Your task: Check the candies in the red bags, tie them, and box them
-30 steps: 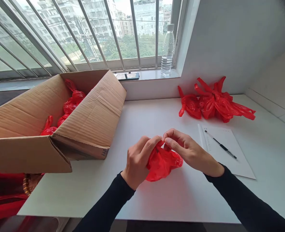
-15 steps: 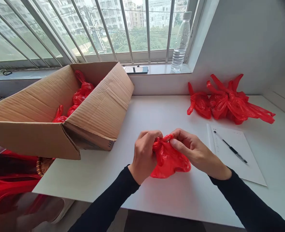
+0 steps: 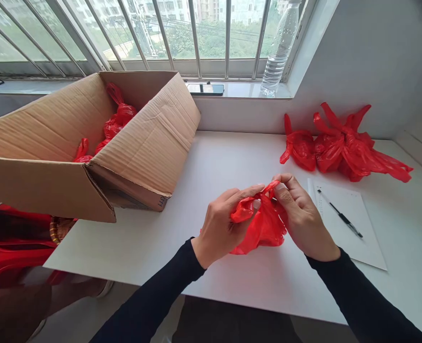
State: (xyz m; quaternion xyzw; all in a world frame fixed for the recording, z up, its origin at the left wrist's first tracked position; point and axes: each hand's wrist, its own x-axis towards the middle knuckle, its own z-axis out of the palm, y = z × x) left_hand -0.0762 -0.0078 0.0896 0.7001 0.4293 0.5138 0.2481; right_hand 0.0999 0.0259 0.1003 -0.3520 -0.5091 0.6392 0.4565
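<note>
A red plastic bag [image 3: 263, 231] rests low over the white table [image 3: 228, 157], gathered at its top between my two hands. My left hand [image 3: 223, 221] is closed on the bunched neck, thumb pressed against the film. With thumb and fingertips, my right hand [image 3: 298, 212] pinches a twisted strip at the top right. What the bag contains is hidden. Beyond my right hand, several tied red bags [image 3: 350, 147] lie against the wall.
An open cardboard box [image 3: 150, 138] with several red bags [image 3: 116, 121] inside stands at left. Paper [image 3: 354, 228] and a pen [image 3: 341, 214] lie at right. A phone [image 3: 205, 89] and a water bottle [image 3: 278, 52] are on the windowsill. A person's leg [image 3: 75, 293] shows lower left.
My left hand has shifted its hold and stretched its fingers along the bag's neck. The pinched strip has moved up and right with my right hand. The view has tilted slightly downward.
</note>
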